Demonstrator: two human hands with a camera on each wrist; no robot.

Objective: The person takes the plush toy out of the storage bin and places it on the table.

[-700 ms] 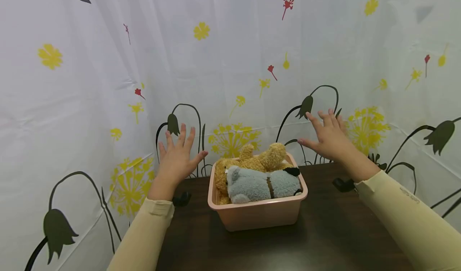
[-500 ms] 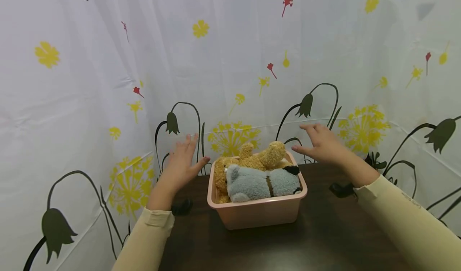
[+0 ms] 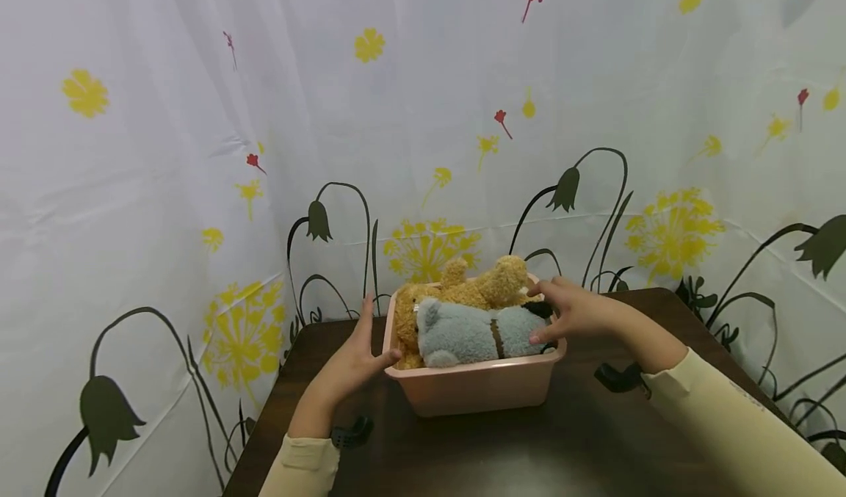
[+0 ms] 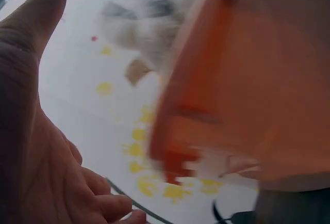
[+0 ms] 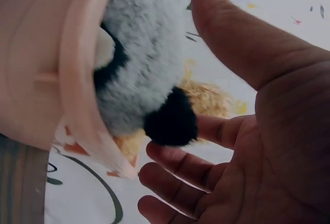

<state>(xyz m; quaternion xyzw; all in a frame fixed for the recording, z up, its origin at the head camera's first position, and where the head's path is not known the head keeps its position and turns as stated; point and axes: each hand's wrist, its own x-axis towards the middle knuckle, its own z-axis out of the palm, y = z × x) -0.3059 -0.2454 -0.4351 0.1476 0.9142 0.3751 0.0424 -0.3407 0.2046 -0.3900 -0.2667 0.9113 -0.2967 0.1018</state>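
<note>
A pink plastic tub (image 3: 476,394) stands on the dark table, with two plush toys in it. The grey-blue plush toy (image 3: 459,332), with black patches and a brown band, lies in front of the yellow-brown plush toy (image 3: 499,284). My left hand (image 3: 346,372) is at the tub's left end, fingers extended and thumb at the rim; the left wrist view shows its palm facing the blurred tub wall (image 4: 268,90). My right hand (image 3: 578,310) reaches over the right end, its fingers by the grey toy's black tip (image 5: 172,118); whether they touch it is unclear.
The dark wood table (image 3: 515,453) runs under the tub, its far right corner beyond my right hand. Behind it hangs a white curtain (image 3: 429,115) printed with flowers. Each wrist carries a small black camera mount (image 3: 621,378).
Both hands have come down from above the table to the ends of the tub, the right one moving inward over the grey plush toy. The tub and toys stay in place.
</note>
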